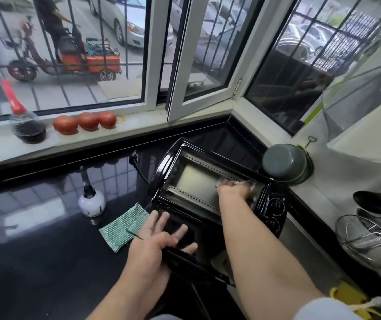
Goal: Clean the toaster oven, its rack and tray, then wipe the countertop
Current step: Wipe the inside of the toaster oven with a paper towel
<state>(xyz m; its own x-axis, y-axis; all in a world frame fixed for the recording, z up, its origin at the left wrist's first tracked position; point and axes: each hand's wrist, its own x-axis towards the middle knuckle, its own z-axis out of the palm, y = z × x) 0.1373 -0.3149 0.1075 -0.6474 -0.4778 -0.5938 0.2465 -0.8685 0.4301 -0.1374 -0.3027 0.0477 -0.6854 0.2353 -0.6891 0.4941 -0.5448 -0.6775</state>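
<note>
Leaning flat-fingered on the door (180,229), the left hand (159,241) could tip the toaster oven (208,181). Right hand (233,189) clutches a cloth (242,182) inside.

Both forearms are bare from wrist to near the elbow. The left hand (156,239) carries no ring, watch or glove. The right hand (232,191) is likewise ungloved, with no wristband visible. A light grey-blue sleeve edge (321,308) shows at the right upper arm; a similar pale fabric patch (161,317) shows at the bottom edge.
</note>
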